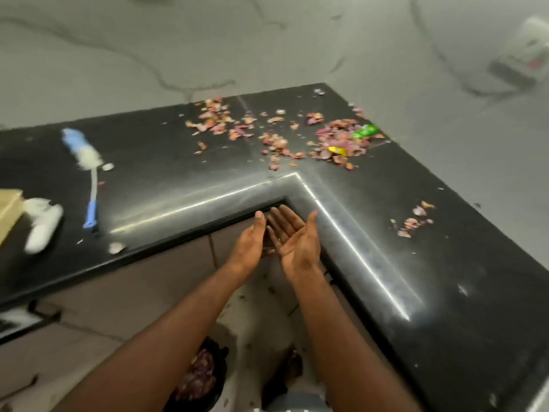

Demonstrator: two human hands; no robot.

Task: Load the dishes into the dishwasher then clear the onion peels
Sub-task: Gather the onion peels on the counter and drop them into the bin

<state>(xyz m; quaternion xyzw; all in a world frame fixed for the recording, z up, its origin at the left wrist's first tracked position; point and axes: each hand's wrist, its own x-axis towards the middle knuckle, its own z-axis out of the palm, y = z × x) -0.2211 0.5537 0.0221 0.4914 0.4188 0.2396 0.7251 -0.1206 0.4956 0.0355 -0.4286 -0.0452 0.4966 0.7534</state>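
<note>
Pink and purple onion peels [341, 138] lie scattered over the far corner of the black L-shaped counter [166, 179]. A smaller heap of peels [414, 220] sits on the right arm of the counter. Both my hands hang in front of the counter's inner corner, below its edge. My left hand [251, 243] is open with straight fingers, turned toward the right one. My right hand [292, 237] is open, palm up, empty. On the floor between my arms stands a black container [202, 379] holding purple peels.
A blue-handled bottle brush [84, 162] and a white object [44, 224] lie on the counter's left part, beside a tan box [7, 209]. Green [364, 132] and yellow [337, 150] wrappers sit among the peels. A wall socket [523, 55] is upper right.
</note>
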